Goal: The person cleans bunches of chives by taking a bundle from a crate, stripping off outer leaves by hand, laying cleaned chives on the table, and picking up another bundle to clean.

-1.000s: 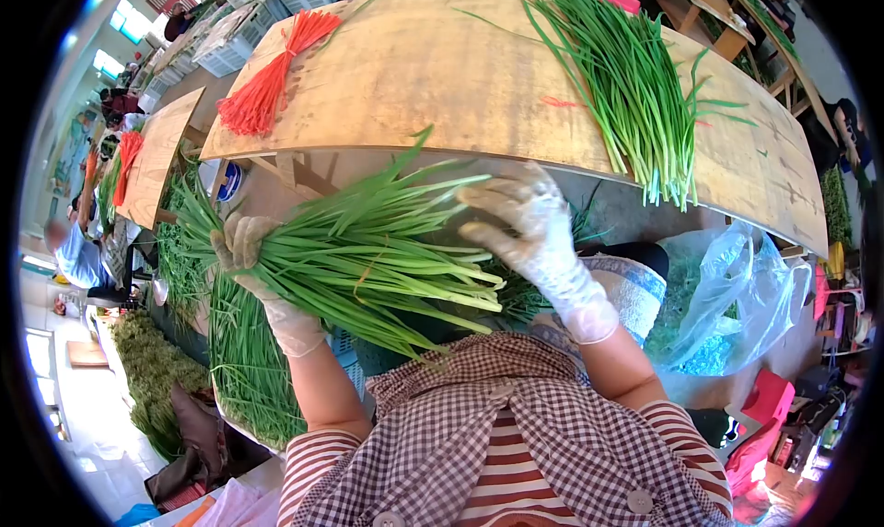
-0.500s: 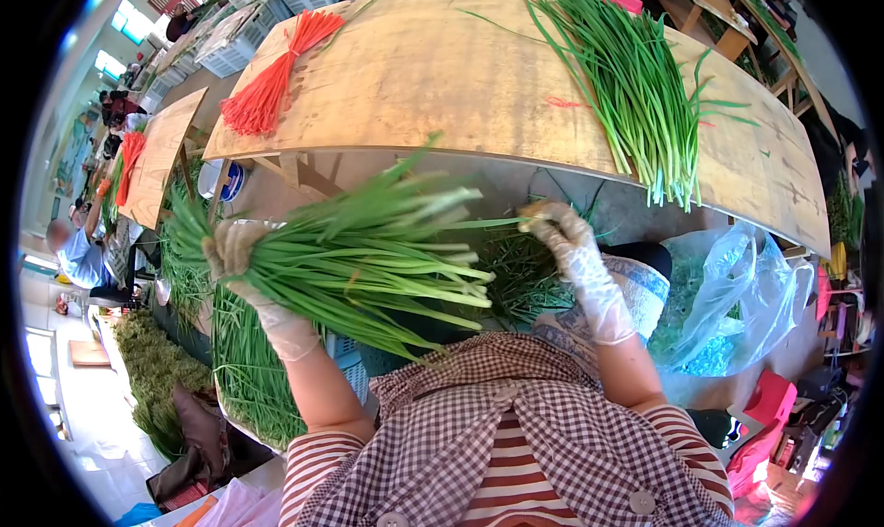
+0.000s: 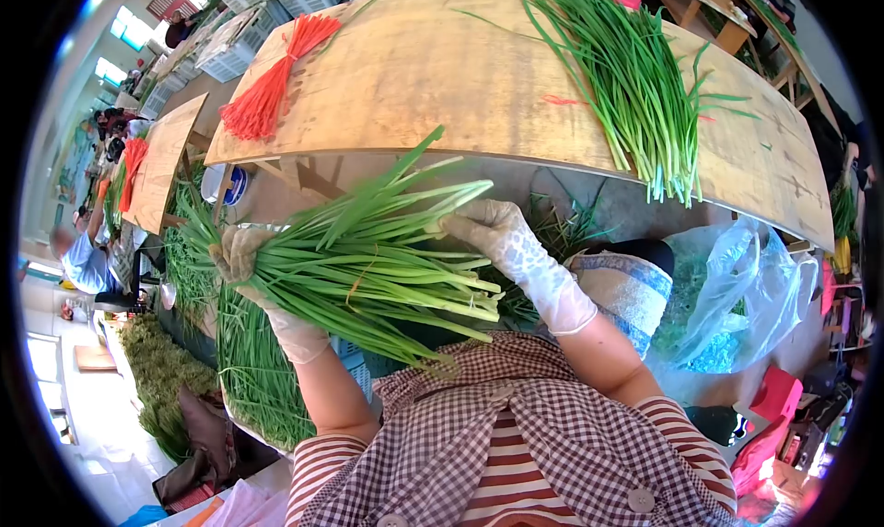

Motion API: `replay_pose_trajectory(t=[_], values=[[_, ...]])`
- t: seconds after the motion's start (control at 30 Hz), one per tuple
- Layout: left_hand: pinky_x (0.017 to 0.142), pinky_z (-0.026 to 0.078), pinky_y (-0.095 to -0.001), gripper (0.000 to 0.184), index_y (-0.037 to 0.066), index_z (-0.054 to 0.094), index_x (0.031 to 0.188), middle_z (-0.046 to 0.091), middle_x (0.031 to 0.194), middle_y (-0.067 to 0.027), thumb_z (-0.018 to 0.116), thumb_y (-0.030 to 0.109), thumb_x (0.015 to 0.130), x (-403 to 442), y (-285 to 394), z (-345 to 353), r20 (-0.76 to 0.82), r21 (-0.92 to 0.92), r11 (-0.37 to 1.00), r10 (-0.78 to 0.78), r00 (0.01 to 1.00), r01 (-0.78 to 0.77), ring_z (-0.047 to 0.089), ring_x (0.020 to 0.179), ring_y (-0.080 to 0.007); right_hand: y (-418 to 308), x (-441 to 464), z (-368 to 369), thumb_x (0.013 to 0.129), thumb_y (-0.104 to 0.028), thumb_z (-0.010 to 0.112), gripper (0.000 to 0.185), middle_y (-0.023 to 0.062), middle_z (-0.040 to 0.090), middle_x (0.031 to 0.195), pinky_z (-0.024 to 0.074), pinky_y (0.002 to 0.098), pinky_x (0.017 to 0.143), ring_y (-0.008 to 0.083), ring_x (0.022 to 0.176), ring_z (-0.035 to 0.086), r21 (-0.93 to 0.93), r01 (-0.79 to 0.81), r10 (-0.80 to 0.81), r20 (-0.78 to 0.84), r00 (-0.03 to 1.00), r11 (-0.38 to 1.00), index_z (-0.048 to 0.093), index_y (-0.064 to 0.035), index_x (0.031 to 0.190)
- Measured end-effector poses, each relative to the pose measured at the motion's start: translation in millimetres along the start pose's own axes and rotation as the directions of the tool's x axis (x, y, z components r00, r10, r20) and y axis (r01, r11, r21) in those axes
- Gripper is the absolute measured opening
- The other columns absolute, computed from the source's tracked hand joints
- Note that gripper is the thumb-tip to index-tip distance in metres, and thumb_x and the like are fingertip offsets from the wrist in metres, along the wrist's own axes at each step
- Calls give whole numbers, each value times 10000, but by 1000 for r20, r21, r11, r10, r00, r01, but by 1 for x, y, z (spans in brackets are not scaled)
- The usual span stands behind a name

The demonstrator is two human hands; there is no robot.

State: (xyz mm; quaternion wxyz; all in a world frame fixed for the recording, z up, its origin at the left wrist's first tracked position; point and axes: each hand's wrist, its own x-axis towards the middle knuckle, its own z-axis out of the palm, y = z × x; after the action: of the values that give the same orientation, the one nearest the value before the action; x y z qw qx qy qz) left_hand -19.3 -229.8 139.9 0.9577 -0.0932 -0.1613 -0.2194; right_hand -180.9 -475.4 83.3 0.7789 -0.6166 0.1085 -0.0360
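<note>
My left hand (image 3: 241, 253), in a soiled whitish glove, is wrapped round a fanned bunch of long green leaf stalks (image 3: 368, 260). Their pale ends point right, over my lap. My right hand (image 3: 483, 225), gloved too, has its fingers pinched at the pale ends of the upper stalks. On the wooden table (image 3: 414, 76) in front of me lies a second pile of green stalks (image 3: 645, 94), its pale ends at the near edge. A tied bundle of red strips (image 3: 281, 76) rests on the table's left part.
More greens (image 3: 262, 370) are heaped at my left. A clear plastic bag (image 3: 737, 297) hangs below the table at right. White crates (image 3: 230, 52) stand beyond the table. A person in light blue (image 3: 85, 260) sits at far left beside another wooden table (image 3: 164, 163).
My right hand reached away to the right with a thin leaf in its fingers, then came back left to the pale ends of the bunch. My left hand has kept its hold.
</note>
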Motion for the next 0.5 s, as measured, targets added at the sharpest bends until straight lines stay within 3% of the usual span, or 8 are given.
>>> replay_pose_trajectory(t=[0.2,0.3,0.4,0.5], values=[[541,385,-172,324,160,407,623,444,478,70,590,111,885,1,2,-7,-7,24,999,22,1000,-22,407,417,-28,-6,-6,6,917,-208,640,277,73,693,1001,469,268,880,123,931,609,5,115,-115,-17,993,993,664,5,1091],[537,386,-169,320,158,410,626,443,474,69,579,122,895,3,-1,-7,19,-2,1000,-5,1000,5,402,410,-28,-2,-2,-2,931,-238,619,297,76,689,1014,459,265,894,127,948,604,-51,27,-27,5,1000,998,653,8,1095],[601,396,-178,306,159,418,656,422,499,95,548,145,933,2,-6,-7,61,20,999,-40,997,39,425,454,-14,-11,-4,2,943,-269,599,309,65,691,940,464,263,867,128,923,611,54,59,-56,-42,998,997,663,10,1060],[600,397,-179,316,162,413,651,417,500,100,546,148,937,3,-2,-9,94,35,996,-79,992,76,422,457,-8,-12,0,0,957,-247,571,289,59,676,864,469,253,824,121,900,615,8,-32,31,27,999,999,663,17,1031]])
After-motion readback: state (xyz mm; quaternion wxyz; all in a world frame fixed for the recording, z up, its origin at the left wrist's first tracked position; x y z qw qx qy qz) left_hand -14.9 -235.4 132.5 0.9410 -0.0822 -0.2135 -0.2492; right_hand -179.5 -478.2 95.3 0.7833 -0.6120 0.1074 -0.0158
